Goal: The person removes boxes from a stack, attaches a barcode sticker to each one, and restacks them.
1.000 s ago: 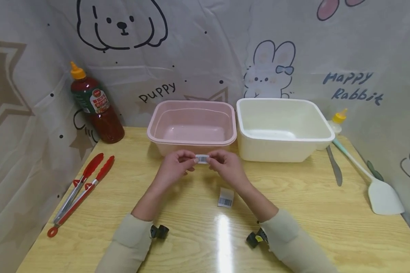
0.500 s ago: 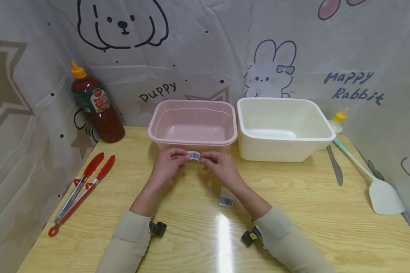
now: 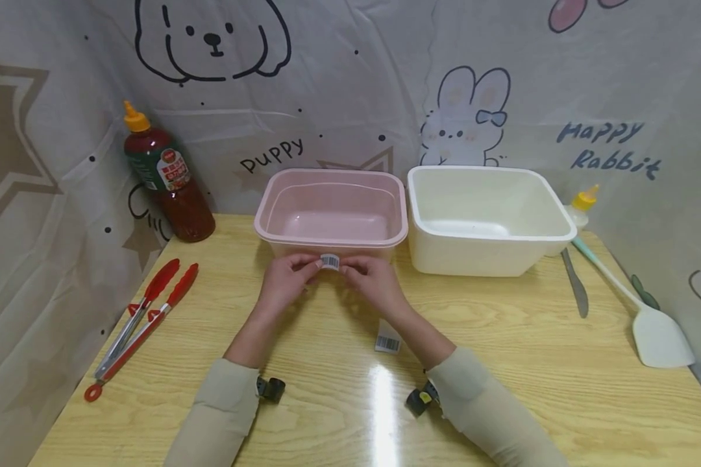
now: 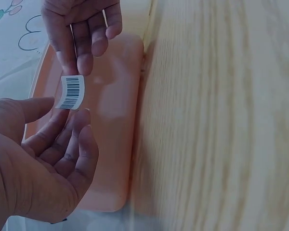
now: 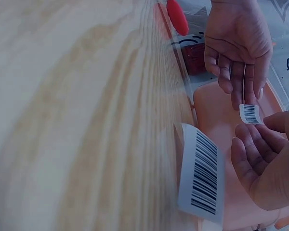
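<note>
Far left, on the wooden surface (image 3: 502,324): red tongs (image 3: 137,324), lying flat, tips pointing toward the back wall. Behind them, against the printed backdrop: a dark red sauce bottle (image 3: 166,178) with an orange cap, upright.

Centre-left: left hand (image 3: 286,282), held just above the surface in front of the pink tub (image 3: 331,217). Its grip is a narrow pinch, thumb and fingertips closed on the left end of a small barcode sticker (image 3: 330,261). The left wrist view shows the sticker (image 4: 71,92) curling slightly between the two hands, bars facing the camera.

Centre: the barcode sticker sits in the air, just in front of the pink tub's near wall, close to its rim; whether it touches the wall cannot be told.

Centre-right: right hand (image 3: 370,282), meeting the left. Its grip is likewise a narrow pinch on the sticker's right end, remaining fingers loosely extended.

Below the right wrist, flat on the surface: a second barcode label (image 3: 387,338), partly hidden by the forearm.

Right of the pink tub, just beside it: a white tub (image 3: 485,220), open side up.

Far right: a table knife (image 3: 575,285), a pale spatula (image 3: 648,318) with a green handle, and a small bottle with a yellow cap (image 3: 578,207) behind the white tub's corner.
</note>
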Demonstrator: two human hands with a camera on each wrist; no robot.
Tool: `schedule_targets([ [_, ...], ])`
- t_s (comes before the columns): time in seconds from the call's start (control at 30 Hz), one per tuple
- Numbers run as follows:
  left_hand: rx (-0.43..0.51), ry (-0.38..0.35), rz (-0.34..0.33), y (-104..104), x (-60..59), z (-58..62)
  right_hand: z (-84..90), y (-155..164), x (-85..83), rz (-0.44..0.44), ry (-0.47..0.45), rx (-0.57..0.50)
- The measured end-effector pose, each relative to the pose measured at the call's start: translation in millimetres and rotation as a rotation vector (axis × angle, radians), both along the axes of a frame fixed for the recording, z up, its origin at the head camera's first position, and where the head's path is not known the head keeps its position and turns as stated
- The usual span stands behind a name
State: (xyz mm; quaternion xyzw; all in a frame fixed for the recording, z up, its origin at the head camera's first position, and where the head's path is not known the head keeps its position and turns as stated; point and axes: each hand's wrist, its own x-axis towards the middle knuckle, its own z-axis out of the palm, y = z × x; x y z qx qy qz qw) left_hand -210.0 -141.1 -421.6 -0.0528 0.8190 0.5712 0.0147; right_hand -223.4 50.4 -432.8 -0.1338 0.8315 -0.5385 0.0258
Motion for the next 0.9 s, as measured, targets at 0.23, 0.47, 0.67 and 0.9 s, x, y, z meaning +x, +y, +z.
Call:
schedule_targets([
  [0.23,-0.023,-0.009,0.008,-0.1,-0.1,0.8,1.8,-1.6,-1.2,0.007,0.007,-0.001],
  [0.47,-0.041,-0.011,0.008,-1.3,0.2,1.2,0.4,-4.0,-1.9,0.019,0.038,-0.033],
  [0.67,-0.045,-0.004,0.01,-0.7,0.6,2.5,-0.8,-4.6,-2.8,0.014,0.04,-0.028],
  [0.9,-0.047,-0.01,0.014,-1.4,-0.1,1.5,2.4,-5.2,-1.8,0.0,0.053,0.008],
])
